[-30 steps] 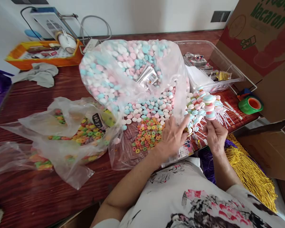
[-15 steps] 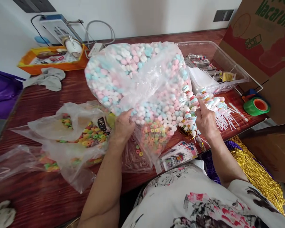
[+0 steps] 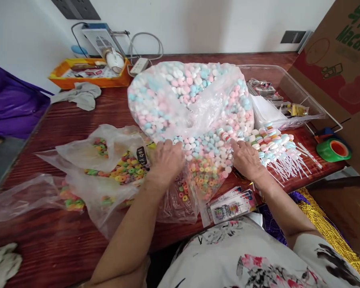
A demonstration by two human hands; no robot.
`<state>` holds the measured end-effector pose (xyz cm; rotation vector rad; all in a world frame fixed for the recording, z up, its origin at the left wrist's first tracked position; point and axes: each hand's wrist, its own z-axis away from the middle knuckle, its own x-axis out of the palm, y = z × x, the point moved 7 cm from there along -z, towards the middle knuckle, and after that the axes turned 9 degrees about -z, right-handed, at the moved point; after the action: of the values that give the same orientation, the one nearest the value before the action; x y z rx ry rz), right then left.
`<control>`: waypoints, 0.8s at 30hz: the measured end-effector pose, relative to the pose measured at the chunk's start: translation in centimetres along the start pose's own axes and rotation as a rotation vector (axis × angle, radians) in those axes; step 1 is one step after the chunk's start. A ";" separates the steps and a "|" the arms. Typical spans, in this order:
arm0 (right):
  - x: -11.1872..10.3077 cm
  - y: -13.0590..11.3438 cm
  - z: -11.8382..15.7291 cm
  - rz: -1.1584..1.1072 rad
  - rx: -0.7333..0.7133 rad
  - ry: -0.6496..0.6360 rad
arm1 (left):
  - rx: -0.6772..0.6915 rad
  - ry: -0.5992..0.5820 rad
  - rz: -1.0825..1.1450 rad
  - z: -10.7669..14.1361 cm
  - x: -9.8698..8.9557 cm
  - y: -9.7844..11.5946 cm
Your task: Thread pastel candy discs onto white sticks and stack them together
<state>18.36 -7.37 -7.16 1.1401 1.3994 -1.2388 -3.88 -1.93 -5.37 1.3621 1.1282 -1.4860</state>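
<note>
A big clear bag [image 3: 156,108] of pink, white and blue round sweets lies across the middle of the table, its mouth towards me. My left hand [image 3: 167,160] rests at the left side of that mouth with fingers curled down; whatever its fingertips hold is hidden. In my right hand [image 3: 248,158], at the other side, is a candy skewer [image 3: 224,135], its stacked sweets pointing left over the loose ones. More finished skewers [image 3: 271,140] with white sticks lie right of this hand. Small ring sweets [image 3: 204,175] sit in clear plastic just below the loose sweets.
An opened bag of coloured ring sweets [image 3: 129,168] lies left of my arm. Printed packets [image 3: 231,206] are at the front edge. Further right stand a clear plastic tray [image 3: 312,106], green tape [image 3: 330,150] and a cardboard box [image 3: 342,72]. An orange tray [image 3: 87,82] is at back left.
My right hand has moved left from beside the finished skewers to the loose sweets, with the candy skewer now pointing left. My left hand stays near the bag's mouth. The view has shifted left.
</note>
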 end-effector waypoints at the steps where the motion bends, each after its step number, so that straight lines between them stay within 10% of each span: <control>1: -0.7 -0.4 0.1 0.027 -0.014 0.020 | 0.055 0.077 0.000 0.3 -1.0 1.4; 6: -4.9 -1.4 0.5 0.006 -0.114 0.198 | 0.557 0.241 -0.063 -2.7 -2.2 8.5; 11: -8.7 2.2 2.8 -0.121 -0.129 0.416 | 0.358 -0.164 -0.181 -10.0 3.4 3.4; 15: -7.9 4.3 6.0 -0.212 -0.127 0.393 | 0.356 -0.183 -0.122 -11.3 5.1 0.5; 20: -3.1 1.6 10.1 -0.535 -0.281 0.194 | 0.417 -0.139 -0.018 -8.5 2.9 0.6; 24: 0.2 0.1 12.6 -0.652 -0.346 0.125 | 0.469 0.011 0.070 1.1 -0.9 3.3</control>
<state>19.15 -19.88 -8.36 0.5367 2.0846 -1.2933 -0.97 -3.93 -4.76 1.7036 0.7517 -1.7620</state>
